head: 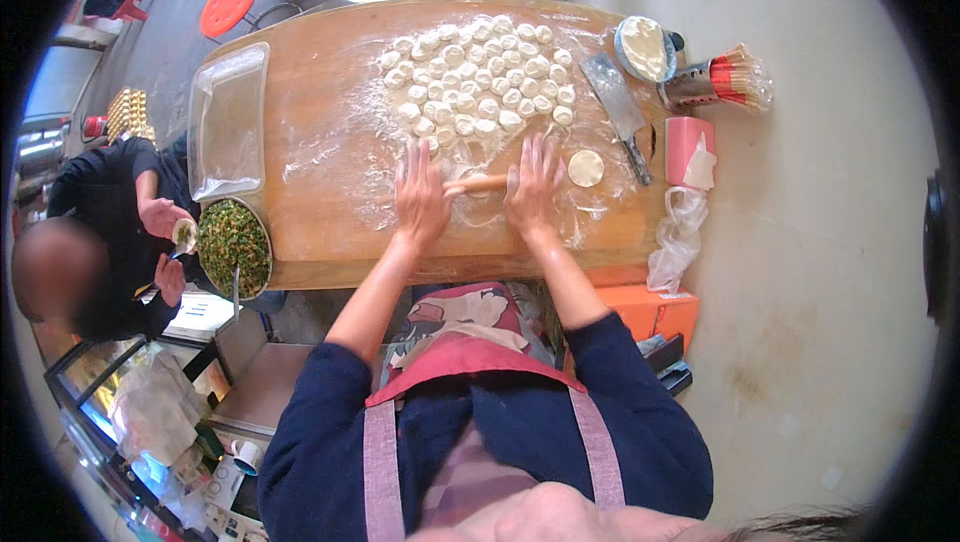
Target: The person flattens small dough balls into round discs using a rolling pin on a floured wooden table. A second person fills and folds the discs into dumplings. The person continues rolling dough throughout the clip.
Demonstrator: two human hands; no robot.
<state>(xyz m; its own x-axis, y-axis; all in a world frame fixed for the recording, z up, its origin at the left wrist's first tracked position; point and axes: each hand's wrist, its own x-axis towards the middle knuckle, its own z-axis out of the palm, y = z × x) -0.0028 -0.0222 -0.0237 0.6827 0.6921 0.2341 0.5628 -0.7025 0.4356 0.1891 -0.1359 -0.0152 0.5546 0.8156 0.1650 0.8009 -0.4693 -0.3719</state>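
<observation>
My left hand (421,197) and my right hand (531,186) press the two ends of a wooden rolling pin (486,183) under their palms, fingers stretched forward. A small dough disc (478,192) shows partly beneath the pin. Just right of my right hand lies a round, flat dough wrapper (586,168). Beyond my hands, several floured dough pieces (466,103) cover part of the wooden table (322,223). A cleaver (611,96) with a dark handle lies to their right. At the far right corner is a bowl of flour (643,48).
On the left, a person's hand (163,217) holds a wrapper with filling beside a bowl of chopped green filling (234,246). A clear plastic tray (229,122) stands behind it. Chopsticks in a metal holder (686,86), a pink tissue box (688,148) and plastic bags (677,234) line the right edge.
</observation>
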